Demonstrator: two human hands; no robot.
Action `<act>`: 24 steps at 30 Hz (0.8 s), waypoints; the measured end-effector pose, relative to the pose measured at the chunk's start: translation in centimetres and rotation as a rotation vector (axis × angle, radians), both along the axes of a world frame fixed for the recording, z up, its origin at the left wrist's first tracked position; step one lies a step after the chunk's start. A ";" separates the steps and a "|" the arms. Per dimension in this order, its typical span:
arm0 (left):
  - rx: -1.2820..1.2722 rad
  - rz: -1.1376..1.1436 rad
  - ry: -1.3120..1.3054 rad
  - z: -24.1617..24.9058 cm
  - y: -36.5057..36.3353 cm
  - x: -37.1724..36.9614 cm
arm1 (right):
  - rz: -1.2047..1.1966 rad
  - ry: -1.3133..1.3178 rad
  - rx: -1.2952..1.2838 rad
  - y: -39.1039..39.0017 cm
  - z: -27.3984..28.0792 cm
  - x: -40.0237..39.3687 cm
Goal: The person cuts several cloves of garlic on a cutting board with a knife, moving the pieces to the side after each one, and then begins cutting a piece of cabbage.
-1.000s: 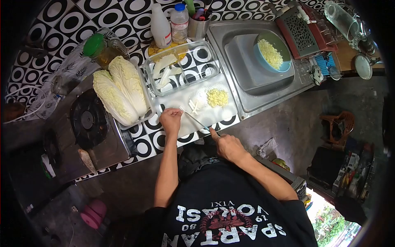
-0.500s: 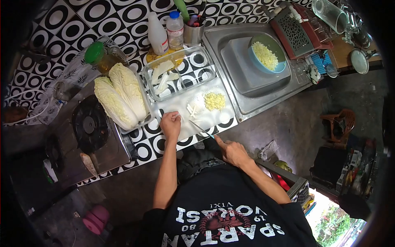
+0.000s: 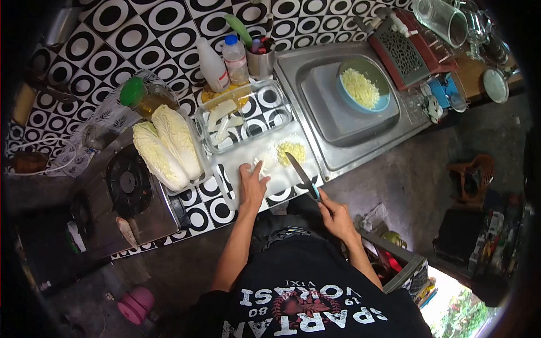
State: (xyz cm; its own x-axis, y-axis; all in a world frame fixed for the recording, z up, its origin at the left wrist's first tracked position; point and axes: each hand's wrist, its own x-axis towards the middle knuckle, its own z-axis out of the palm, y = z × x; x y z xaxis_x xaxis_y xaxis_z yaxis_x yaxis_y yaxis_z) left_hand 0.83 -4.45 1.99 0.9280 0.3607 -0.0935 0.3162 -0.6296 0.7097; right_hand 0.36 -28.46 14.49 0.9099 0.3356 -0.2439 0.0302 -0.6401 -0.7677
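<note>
My right hand (image 3: 336,217) is closed round the handle of a knife (image 3: 303,174). The blade's tip reaches the edge of a pile of finely chopped pale-yellow cabbage (image 3: 292,152) on a white cutting board (image 3: 284,181). My left hand (image 3: 253,185) is over the board's left part with its fingers apart, their tips beside a few white strips (image 3: 260,165). Just behind the board, a clear glass container (image 3: 253,132) holds white cabbage-stalk pieces (image 3: 224,115).
Two napa cabbages (image 3: 166,149) lie in a tray at the left, beside a gas stove (image 3: 127,180). In the sink (image 3: 338,160), a blue bowl (image 3: 383,104) of chopped cabbage rests on a grey upturned basin. Bottles (image 3: 213,65) and a utensil cup (image 3: 261,63) stand behind.
My left hand has moved right and its fingers have spread beside the strips. My right hand has shifted right, and the knife blade has swung from the strips to the chopped pile.
</note>
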 end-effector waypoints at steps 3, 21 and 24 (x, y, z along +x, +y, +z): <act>0.062 0.048 -0.079 -0.9 1.1 1.0 | 0.022 -0.052 0.097 -0.6 -1.3 1.8; 0.349 0.283 -0.229 2.1 2.1 1.0 | 0.489 0.083 0.058 -1.0 -3.0 11.3; 0.303 0.141 -0.203 2.7 0.2 -0.2 | 0.549 0.105 0.048 0.1 -3.1 11.5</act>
